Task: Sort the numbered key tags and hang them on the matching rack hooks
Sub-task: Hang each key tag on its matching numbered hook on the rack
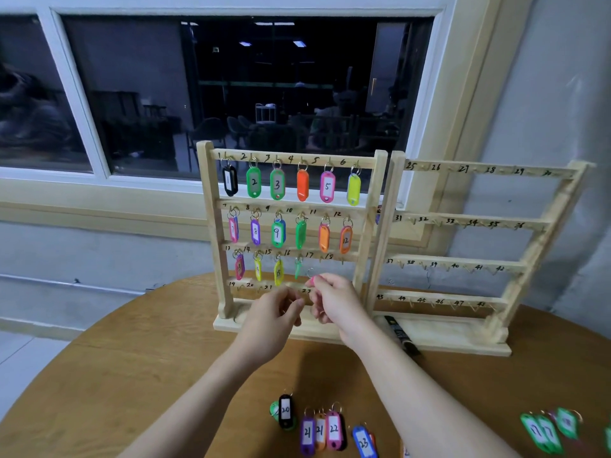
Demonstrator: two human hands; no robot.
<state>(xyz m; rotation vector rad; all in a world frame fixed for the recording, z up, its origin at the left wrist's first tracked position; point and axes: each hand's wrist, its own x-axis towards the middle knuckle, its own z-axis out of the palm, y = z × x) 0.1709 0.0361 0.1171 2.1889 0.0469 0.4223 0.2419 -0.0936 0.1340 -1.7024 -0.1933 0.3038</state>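
The right hand (334,297) pinches a pink tag (314,280); its ring should be lifted squarely onto hook 17 (320,262); the left hand (276,310) hovers loosely curled, holding nothing visible.

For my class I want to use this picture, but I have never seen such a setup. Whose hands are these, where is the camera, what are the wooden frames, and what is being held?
There is one picture, taken by a camera worn on a person's head, looking forward and down. No machine is involved: the two bare arms are that person's own.

On a round wooden table stand two wooden racks with numbered hooks. The left rack already carries coloured key tags on its upper rows. The right rack shows numbers from 25 upward and its hooks look bare.

The right hand pinches a pink tag with a metal ring, raised near the third row. The left hand is beside it, fingers curled; whether it holds anything I cannot tell.

More tags wait on the table's near edge, including 20 to 23.
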